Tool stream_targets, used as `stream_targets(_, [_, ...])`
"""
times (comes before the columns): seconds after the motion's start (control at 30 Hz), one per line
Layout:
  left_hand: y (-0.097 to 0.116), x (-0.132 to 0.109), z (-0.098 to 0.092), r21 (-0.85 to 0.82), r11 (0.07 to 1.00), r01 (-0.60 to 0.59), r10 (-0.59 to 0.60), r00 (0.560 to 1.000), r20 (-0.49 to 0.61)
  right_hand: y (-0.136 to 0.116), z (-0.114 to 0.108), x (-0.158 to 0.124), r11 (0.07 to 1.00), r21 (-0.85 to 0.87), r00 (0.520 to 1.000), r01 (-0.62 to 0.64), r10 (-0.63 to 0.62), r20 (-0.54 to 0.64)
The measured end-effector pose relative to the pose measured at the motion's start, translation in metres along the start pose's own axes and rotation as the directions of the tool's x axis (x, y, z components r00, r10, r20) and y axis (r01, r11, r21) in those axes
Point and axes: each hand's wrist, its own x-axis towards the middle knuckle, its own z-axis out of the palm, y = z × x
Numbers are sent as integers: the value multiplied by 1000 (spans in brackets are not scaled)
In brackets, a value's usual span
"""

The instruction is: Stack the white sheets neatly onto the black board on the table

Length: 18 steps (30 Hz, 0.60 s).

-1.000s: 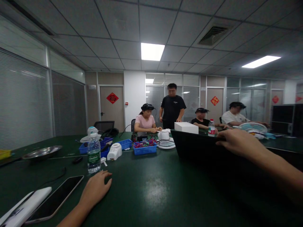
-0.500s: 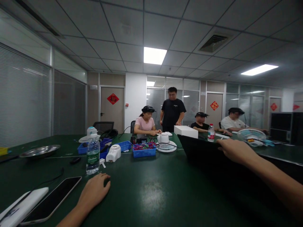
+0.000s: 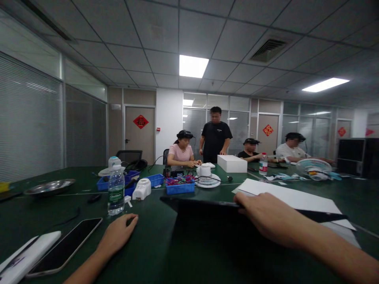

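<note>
My right hand (image 3: pixel 271 219) grips the top edge of a thin black panel (image 3: pixel 207 207), like a laptop lid, which now lies tilted low over the green table (image 3: pixel 166 244). Behind it, white sheets (image 3: pixel 293 199) lie flat on the table. On the left, my left hand (image 3: pixel 117 234) rests palm down on the table with loosely curled fingers, holding nothing. Beside it lie a dark phone (image 3: pixel 66 246) and a white device (image 3: pixel 25 256). A water bottle (image 3: pixel 116 193) stands just beyond my left hand.
Blue bins (image 3: pixel 180 186), white fan parts (image 3: pixel 207 177) and a white box (image 3: pixel 232 163) sit mid-table. A metal dish (image 3: pixel 49 187) lies far left. Several people (image 3: pixel 182 152) sit or stand at the far end, with another fan (image 3: pixel 314 167) at right.
My right hand has swung the black panel down and toward me, from nearly upright to almost flat, uncovering the white sheets. My left hand stayed put.
</note>
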Motion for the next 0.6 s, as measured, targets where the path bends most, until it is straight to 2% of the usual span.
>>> stream_targets(0.07, [2, -1, -3, -36, 999, 6, -6, 1000, -7, -28, 18, 0, 987, 22, 987, 161, -161, 24])
stream_targets(0.1, [3, -1, -4, -52, 999, 2, -2, 1000, -11, -39, 32, 1, 964, 24, 965, 263, -263, 3])
stream_targets(0.17, [5, -2, -7, -82, 996, -16, 15, 1000, -11, -57, 64, 4, 904, 24, 900, 427, -423, -108])
stream_targets(0.27, [5, -3, -6, -116, 992, -53, 54, 998, 11, -68, 106, 12, 842, 128, 847, 524, -498, -188])
stream_targets(0.37, [2, -3, -1, -111, 991, -80, 85, 995, 49, -64, 120, 18, 792, 342, 855, 506, -512, -82])
stream_targets(0.43, [0, -3, 3, -89, 992, -87, 93, 993, 73, -57, 119, 20, 794, 453, 882, 405, -470, 35])
stream_targets(0.53, [-2, -2, 7, -50, 995, -91, 95, 990, 100, -44, 123, 24, 809, 527, 909, 260, -389, 149])
stream_targets(0.6, [-3, -2, 7, -29, 995, -97, 100, 988, 115, -27, 135, 30, 815, 542, 932, 205, -331, 145])
